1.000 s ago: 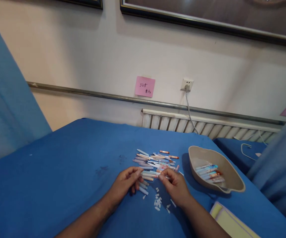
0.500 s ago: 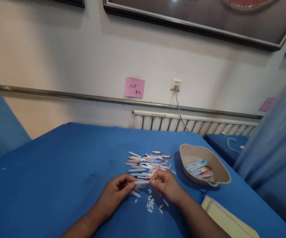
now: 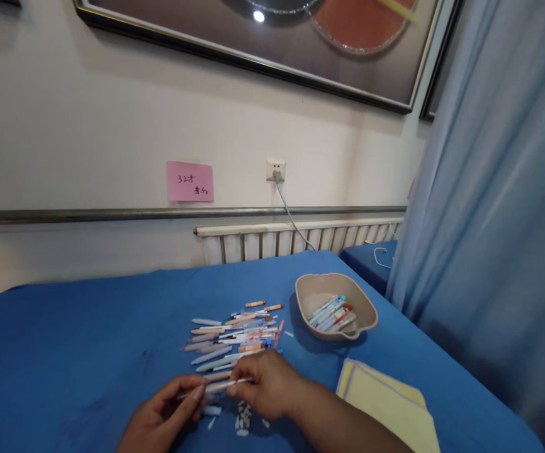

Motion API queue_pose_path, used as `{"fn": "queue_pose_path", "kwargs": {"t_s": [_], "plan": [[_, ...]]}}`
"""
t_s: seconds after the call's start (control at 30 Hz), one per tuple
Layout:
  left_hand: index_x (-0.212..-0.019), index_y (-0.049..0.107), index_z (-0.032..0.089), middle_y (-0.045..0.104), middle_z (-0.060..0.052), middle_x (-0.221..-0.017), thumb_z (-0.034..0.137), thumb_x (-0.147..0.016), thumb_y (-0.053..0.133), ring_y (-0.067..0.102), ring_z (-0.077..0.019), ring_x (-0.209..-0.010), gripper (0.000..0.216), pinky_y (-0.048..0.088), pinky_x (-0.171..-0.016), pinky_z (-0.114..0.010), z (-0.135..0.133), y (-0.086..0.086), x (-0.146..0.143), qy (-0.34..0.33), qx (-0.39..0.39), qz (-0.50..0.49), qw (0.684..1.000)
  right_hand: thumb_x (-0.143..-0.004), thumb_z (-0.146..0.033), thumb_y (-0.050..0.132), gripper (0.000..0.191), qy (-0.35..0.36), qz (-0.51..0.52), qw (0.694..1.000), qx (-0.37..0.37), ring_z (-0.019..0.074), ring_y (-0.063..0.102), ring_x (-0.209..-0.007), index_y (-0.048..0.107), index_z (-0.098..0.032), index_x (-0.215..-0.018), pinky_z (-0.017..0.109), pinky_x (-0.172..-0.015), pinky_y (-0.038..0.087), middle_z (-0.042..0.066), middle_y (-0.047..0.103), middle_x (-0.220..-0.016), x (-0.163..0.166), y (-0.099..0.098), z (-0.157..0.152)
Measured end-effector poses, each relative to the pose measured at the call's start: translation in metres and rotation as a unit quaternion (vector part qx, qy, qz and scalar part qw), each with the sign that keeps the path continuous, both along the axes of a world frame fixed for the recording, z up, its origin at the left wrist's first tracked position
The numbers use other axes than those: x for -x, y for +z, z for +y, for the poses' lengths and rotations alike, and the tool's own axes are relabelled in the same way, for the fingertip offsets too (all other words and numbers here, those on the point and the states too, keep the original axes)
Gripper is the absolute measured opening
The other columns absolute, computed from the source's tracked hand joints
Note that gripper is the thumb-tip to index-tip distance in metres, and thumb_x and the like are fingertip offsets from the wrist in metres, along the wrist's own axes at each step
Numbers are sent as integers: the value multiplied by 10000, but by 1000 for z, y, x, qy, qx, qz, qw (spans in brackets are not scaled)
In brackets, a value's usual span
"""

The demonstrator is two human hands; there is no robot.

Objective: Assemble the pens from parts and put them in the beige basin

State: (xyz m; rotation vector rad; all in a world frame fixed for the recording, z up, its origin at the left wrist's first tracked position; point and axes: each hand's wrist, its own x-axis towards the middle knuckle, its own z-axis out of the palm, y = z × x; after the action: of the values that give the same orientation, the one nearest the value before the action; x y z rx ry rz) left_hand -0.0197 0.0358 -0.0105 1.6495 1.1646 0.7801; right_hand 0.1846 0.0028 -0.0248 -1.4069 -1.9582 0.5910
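Both my hands hold one thin white pen (image 3: 216, 386) between them, low over the blue tablecloth (image 3: 74, 352). My left hand (image 3: 162, 418) pinches its left end and my right hand (image 3: 265, 391) grips its right end, fingers closed. Just beyond my hands lies a heap of several pens (image 3: 235, 332) in white, blue and orange. Several small white caps (image 3: 243, 418) lie scattered under my right hand.
A beige bowl (image 3: 362, 311) holding several pens stands to the right of the heap. A yellow folded cloth (image 3: 386, 399) lies at the table's right front. A light blue curtain (image 3: 499, 239) hangs on the right. A radiator (image 3: 301, 239), socket and pink note are on the wall behind.
The camera has swung right and up, so the table sits lower and further left in view. My hands have drawn the pen nearer to me, clear of the heap.
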Motion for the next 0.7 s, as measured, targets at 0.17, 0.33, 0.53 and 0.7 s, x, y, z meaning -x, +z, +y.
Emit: {"fn": "queue_pose_path", "kwargs": {"t_s": [0.17,0.33,0.53,0.7], "plan": [[-867,666,203,691,-23,-812,490,-685,667,620,-219,-764,340,481,-697,-250,-8,1,-1,-4,-27,7,1000,-798,-431,562,310,7,207,975,77,78,443,-470,629,-163,-656,180,-448,303,-45,529,-538,1,-9,6],[-917,676,199,706,-40,-887,445,-758,612,629,-233,-841,300,486,-756,-272,-16,7,-3,-38,-33,28,998,-790,-656,409,530,-1,423,887,185,66,407,-335,573,-155,-731,183,-358,277,-30,560,-510,-2,-1,11],[-966,684,221,707,-22,-886,437,-787,574,633,-228,-845,301,497,-769,-271,-20,14,-10,-103,-42,78,991,-623,-671,610,509,-60,448,880,144,63,418,-342,526,-171,-672,182,-362,275,-53,534,-478,4,3,15],[-920,710,239,717,-8,-887,477,-779,567,636,-238,-874,312,499,-810,-274,-18,14,-13,-124,-59,108,985,-660,-693,569,519,-50,425,898,102,66,417,-353,548,-174,-656,187,-367,315,-55,514,-474,13,0,18]]}}
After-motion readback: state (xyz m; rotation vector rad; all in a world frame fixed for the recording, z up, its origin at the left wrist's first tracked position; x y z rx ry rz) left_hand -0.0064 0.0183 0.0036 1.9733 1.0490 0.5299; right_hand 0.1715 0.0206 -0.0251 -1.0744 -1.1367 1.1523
